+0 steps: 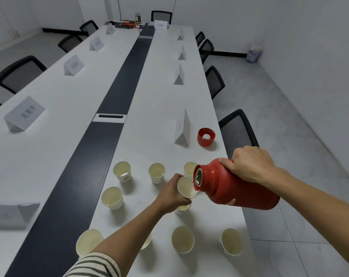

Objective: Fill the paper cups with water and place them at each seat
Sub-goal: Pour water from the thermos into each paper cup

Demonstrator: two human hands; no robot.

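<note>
Paper cups (122,171), small and cream-white, stand in a loose bunch on the near end of the long white table (165,100) with a dark strip down its middle; black mesh chairs (238,132) wait along both sides, and no cup is by a seat yet. The big red thermos flask (235,188) is tipped on its side, its open mouth right at the rim of one cup; the right hand (249,166) grips it from above, fingers curled over its top part. The left hand (173,194) has its fingers wrapped round that tilted cup (186,188), holding it up to the flask; I cannot tell if water is coming out. The flask looks heavy and hard, so it needs a strong hold; a paper cup is light and soft and would squash if squeezed, so hold it gently round the middle and keep it level when full. The round red lid (206,137) lies open side up near a white folded name card (182,128).
</note>
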